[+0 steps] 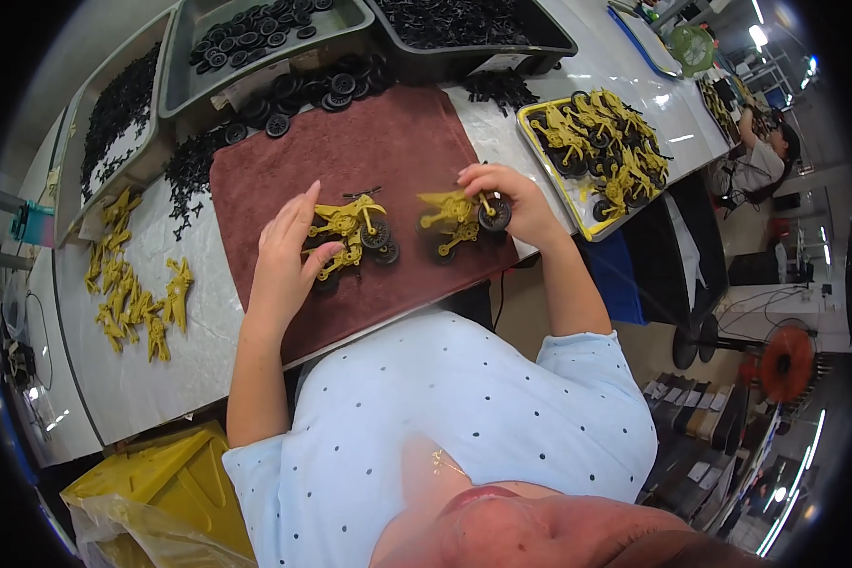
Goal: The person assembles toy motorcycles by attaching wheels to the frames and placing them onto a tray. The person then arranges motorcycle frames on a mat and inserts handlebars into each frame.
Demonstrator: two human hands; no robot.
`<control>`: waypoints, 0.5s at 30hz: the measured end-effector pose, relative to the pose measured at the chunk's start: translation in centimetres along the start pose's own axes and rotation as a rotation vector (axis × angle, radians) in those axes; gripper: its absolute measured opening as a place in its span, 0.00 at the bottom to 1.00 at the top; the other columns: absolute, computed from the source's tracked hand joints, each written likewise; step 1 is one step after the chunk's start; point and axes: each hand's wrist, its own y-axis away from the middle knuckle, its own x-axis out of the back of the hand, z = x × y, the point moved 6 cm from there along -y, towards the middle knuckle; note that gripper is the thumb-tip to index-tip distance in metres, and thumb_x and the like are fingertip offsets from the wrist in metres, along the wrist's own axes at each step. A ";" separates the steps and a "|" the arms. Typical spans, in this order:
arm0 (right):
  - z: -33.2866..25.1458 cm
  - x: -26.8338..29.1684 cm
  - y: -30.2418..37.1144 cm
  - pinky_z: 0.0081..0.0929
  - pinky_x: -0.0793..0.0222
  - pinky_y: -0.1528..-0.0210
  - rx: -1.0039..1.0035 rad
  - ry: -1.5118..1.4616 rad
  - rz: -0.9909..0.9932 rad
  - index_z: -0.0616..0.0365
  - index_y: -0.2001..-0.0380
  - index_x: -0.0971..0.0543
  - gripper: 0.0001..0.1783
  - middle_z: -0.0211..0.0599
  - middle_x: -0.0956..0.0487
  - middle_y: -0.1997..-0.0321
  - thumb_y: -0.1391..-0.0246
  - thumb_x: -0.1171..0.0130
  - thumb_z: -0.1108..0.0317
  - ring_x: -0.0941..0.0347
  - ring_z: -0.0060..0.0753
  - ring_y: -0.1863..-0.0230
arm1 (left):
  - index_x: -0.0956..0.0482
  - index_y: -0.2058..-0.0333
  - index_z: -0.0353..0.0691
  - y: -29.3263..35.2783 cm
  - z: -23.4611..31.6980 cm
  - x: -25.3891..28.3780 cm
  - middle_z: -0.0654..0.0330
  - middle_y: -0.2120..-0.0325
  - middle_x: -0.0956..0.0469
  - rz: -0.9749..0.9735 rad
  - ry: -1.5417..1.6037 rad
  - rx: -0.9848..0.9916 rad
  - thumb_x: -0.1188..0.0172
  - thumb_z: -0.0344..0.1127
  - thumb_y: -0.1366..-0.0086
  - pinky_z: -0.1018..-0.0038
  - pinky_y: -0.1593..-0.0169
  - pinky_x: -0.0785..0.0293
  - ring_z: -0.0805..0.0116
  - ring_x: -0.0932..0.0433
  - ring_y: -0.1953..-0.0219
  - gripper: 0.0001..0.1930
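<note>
Left of the cloth [417, 123] (bins [445, 60] behind it) lie loose frames [175, 295], right of it a tray [592, 232] holding toy motorbikes [596, 142]

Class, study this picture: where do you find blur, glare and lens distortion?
Head view: the right bike, at the right hand, is blurred, probably by motion; the left bike looks sharper; a ceiling light glares white; the table looks bowed toward the rim; the corners go black.

White worktable [151, 393], beige floor [527, 312], bright lamps [758, 36]
</note>
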 end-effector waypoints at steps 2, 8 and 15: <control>0.4 -0.3 1.0 0.32 0.35 0.42 -0.045 0.050 -0.070 0.58 0.64 0.23 0.16 0.40 0.25 0.47 0.59 0.39 0.84 0.32 0.41 0.41 | 0.40 0.37 0.42 -0.8 0.0 -0.7 0.51 0.48 0.30 -0.048 -0.314 -0.184 0.30 0.39 0.51 0.61 0.42 0.38 0.53 0.32 0.45 0.43; 0.4 0.2 2.3 0.35 0.43 0.36 0.062 0.230 -0.187 0.56 0.58 0.22 0.22 0.44 0.31 0.39 0.54 0.52 0.89 0.39 0.44 0.34 | 0.54 0.33 0.45 -2.3 -0.1 -2.9 0.52 0.47 0.32 -0.436 -0.358 -0.042 0.25 0.43 0.59 0.60 0.41 0.41 0.54 0.33 0.44 0.58; -2.5 -0.8 1.7 0.34 0.38 0.39 -0.147 0.207 -0.265 0.53 0.45 0.29 0.30 0.42 0.40 0.34 0.56 0.38 0.77 0.38 0.45 0.37 | 0.52 0.33 0.43 -1.0 1.0 -4.3 0.53 0.59 0.31 -0.439 -0.513 0.024 0.26 0.41 0.57 0.59 0.50 0.36 0.55 0.30 0.54 0.55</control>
